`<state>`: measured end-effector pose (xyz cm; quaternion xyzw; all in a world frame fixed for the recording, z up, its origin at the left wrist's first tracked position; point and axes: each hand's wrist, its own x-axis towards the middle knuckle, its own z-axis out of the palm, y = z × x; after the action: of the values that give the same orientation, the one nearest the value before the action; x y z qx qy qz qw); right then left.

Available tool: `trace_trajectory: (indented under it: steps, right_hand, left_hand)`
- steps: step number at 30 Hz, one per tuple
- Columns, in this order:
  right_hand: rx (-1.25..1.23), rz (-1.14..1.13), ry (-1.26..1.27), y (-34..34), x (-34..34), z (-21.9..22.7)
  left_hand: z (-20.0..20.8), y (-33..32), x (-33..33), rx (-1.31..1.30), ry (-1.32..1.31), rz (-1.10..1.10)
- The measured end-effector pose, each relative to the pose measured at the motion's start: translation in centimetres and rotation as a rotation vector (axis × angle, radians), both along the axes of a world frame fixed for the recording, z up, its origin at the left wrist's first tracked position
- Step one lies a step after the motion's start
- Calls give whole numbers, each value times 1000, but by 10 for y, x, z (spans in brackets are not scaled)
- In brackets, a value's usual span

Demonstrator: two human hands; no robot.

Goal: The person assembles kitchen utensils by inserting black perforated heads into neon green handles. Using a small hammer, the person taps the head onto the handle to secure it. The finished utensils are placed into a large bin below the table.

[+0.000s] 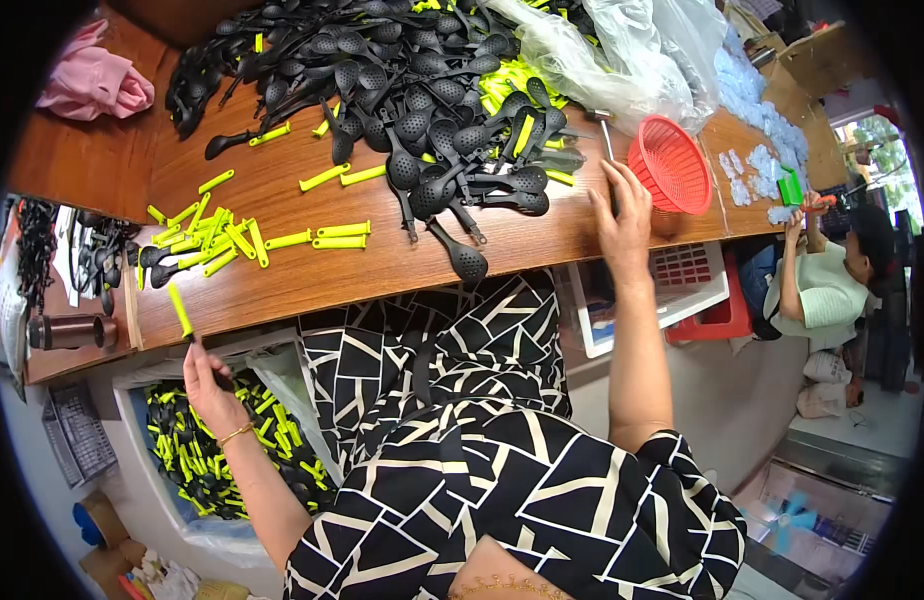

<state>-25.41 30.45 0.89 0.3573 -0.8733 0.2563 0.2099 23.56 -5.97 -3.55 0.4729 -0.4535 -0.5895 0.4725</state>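
My left hand (212, 392) is closed around the dark end of a black kitchen utensil with a yellow-green handle (181, 310). The handle points up, away from my fingers, beside the table's front edge; the utensil's head is mostly hidden in the hand. Below lies a lined bin (232, 450) full of black utensils with yellow-green handles. At the right, my right hand (624, 218) is closed at the lower end of a small hammer (607, 138) with a metal shaft, next to a red plastic basket (670, 165). The hammer's grip is hidden by the fingers.
Black slotted spoons (422, 100) are heaped across the wooden table (312, 275). Loose yellow-green handles (217, 235) lie at left. Clear plastic bags (632, 60) cover the back right. A white crate (682, 285) stands under the edge, and another person (822, 275) sits far right.
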Motion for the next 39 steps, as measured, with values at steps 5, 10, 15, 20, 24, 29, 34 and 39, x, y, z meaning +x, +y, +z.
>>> trace_trajectory:
  steps: [5,10,15,20,24,29,34,39]
  right_hand:
    - [58,-102,-163,23,-42,-38]
    - [-385,-160,-1083,24,-69,-44]
    - [-700,183,-1049,-40,34,15]
    - [-487,543,-1149,-149,122,17]
    - [-120,1054,-864,-271,208,39]
    - [-5,1246,-819,-382,275,28]
    - [-48,1260,-831,-431,315,6]
    - [86,1265,-682,-446,320,-11]
  left_hand:
    - [-28,-30,51,98,-10,41]
    - [-34,-63,61,-86,-90,223]
    - [-10,-95,88,-69,-97,289]
    - [-27,-154,117,38,-85,285]
    - [-26,-163,134,271,18,202]
    - [-11,-183,136,298,-147,-32]
    - [-14,-165,133,329,-70,-58]
    - [-13,-178,138,223,-143,-18]
